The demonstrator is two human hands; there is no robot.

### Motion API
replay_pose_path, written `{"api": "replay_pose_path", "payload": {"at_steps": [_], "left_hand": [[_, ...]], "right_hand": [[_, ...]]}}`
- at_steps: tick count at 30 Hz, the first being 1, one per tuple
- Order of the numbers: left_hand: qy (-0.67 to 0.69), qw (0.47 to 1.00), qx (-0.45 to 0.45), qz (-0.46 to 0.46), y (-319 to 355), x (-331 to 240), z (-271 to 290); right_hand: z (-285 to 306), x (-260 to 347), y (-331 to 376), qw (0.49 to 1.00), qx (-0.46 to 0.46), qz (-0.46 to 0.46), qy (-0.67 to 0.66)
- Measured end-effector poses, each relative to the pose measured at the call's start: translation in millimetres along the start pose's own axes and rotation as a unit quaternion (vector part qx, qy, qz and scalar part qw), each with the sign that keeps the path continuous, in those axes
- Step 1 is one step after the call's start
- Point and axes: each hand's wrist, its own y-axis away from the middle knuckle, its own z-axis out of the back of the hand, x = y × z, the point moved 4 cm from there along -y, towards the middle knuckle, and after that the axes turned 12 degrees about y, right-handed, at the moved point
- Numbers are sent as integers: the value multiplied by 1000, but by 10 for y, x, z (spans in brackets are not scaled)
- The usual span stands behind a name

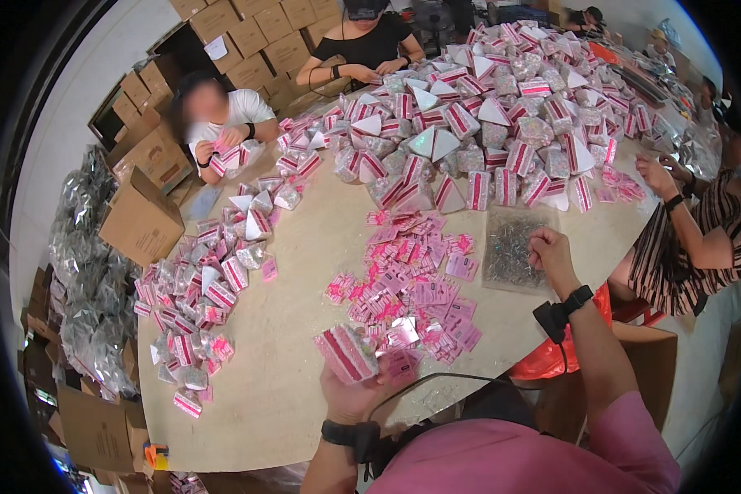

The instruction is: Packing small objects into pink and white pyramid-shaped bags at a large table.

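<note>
Beige table strewn with pink cards, left hand grip pinching striped packet, right hand fisted over clear bag

The left hand covers the pink packet's lower end; the table's far edge lies buried under heaped packets.

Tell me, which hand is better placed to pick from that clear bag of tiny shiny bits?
Probably the right hand: it rests at the clear bag's edge, while the left hand is busy holding a pink packet.
</note>
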Motion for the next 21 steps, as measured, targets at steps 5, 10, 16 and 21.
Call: {"api": "replay_pose_path", "payload": {"at_steps": [5, 10, 16, 21], "left_hand": [[-52, 998, -15, -10, 132, 67, -120], [12, 1000, -15, 23, 31, 70, 108], [9, 998, -45, 47, 58, 134, 175], [-29, 998, -49, -6, 119, 117, 151]], "right_hand": [[7, 270, 82, 992, -39, 62, 103], [-19, 308, 76, 933, -117, 216, 262], [-778, 738, 599, 982, 155, 26, -106], [-1253, 675, 855, 977, 193, -48, -74]]}}
